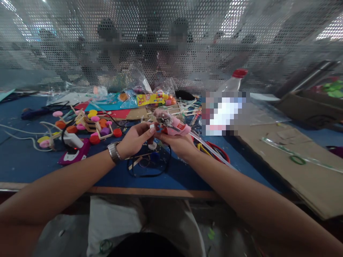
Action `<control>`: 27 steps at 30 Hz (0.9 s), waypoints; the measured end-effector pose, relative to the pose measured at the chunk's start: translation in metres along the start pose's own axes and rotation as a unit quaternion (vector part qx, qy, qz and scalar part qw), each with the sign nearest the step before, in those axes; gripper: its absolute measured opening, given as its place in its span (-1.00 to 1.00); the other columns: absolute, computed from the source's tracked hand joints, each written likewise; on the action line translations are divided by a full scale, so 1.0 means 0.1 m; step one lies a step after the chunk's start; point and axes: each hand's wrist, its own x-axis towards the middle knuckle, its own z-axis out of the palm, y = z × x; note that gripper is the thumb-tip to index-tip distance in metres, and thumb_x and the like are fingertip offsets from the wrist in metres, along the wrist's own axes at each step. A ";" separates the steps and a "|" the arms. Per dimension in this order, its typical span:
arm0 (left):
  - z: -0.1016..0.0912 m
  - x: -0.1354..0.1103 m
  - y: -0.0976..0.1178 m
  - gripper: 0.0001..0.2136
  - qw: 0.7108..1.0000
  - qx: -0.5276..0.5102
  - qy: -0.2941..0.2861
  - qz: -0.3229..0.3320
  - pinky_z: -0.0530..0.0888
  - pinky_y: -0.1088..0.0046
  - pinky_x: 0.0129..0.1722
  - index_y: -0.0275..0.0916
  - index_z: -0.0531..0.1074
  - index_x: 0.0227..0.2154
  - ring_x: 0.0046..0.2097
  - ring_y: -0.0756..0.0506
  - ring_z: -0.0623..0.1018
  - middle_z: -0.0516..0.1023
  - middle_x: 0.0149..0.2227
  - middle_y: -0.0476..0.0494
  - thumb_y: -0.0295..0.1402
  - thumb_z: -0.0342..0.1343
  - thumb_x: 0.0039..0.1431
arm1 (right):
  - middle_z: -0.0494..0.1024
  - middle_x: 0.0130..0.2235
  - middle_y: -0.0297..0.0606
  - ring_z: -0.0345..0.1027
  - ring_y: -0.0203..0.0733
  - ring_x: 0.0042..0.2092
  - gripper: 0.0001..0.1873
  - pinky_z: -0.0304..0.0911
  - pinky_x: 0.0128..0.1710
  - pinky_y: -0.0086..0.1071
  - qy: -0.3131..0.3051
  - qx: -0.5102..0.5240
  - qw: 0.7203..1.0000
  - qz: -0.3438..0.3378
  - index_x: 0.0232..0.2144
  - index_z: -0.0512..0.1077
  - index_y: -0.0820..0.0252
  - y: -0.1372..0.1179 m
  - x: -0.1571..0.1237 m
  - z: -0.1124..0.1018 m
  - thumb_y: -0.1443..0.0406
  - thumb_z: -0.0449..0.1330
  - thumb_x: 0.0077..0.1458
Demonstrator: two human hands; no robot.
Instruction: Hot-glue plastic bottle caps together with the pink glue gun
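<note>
My right hand (178, 143) is wrapped around a pink hot glue gun (175, 127), its fingers under the body. A long clear glue stick (211, 147) sticks out of the gun's rear toward the lower right. The front of the gun points at my left hand (136, 139), which wears a metal watch (114, 152) at the wrist. Thumb and fingers of that hand are pinched together at the gun's tip; what they hold is too small to make out. Just below the fingertips shows a small white disc (152, 145). A black cord (150, 175) loops on the table underneath.
On the left lie a craft-stick model with coloured discs (93, 125) and a purple power strip (75, 151) with a plug. Behind are a yellow tube (151, 99) and coloured sheets. Cardboard (284, 150) and a red-capped bottle (233, 84) stand right. A perforated screen (150, 46) closes the back.
</note>
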 end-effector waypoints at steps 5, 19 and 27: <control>0.00 0.01 -0.01 -0.52 1.000 -0.003 -0.005 0.015 0.44 0.48 -0.43 -0.32 0.47 -0.17 -0.47 0.01 0.47 0.50 -0.47 -0.04 0.04 0.28 0.12 | 0.40 -0.58 -0.45 0.18 -0.35 -0.55 -0.61 0.08 -0.56 -0.40 0.037 -0.004 0.999 0.013 -0.44 0.49 0.14 0.07 0.03 -0.04 -0.02 0.45 -0.10; -0.01 0.03 -0.04 -0.54 0.993 -0.097 0.038 0.046 0.61 0.45 -0.31 -0.21 0.33 -0.16 -0.39 0.01 0.61 0.54 -0.30 0.00 -0.13 0.42 0.01 | 0.41 -0.57 -0.36 0.26 -0.27 -0.46 -0.55 0.14 -0.44 -0.30 -0.089 0.008 0.994 0.055 -0.56 0.41 0.15 -0.27 0.15 -0.27 -0.01 0.49 -0.21; -0.01 0.01 -0.07 -0.57 0.995 -0.065 0.056 0.042 0.64 0.37 -0.16 -0.24 0.41 -0.13 -0.21 -0.08 0.67 0.53 -0.12 -0.11 -0.27 0.44 -0.02 | 0.37 -0.49 -0.40 0.23 -0.32 -0.47 -0.59 0.07 -0.50 -0.36 -0.092 0.047 0.993 0.048 -0.47 0.41 0.13 -0.12 0.03 -0.46 0.06 0.49 -0.22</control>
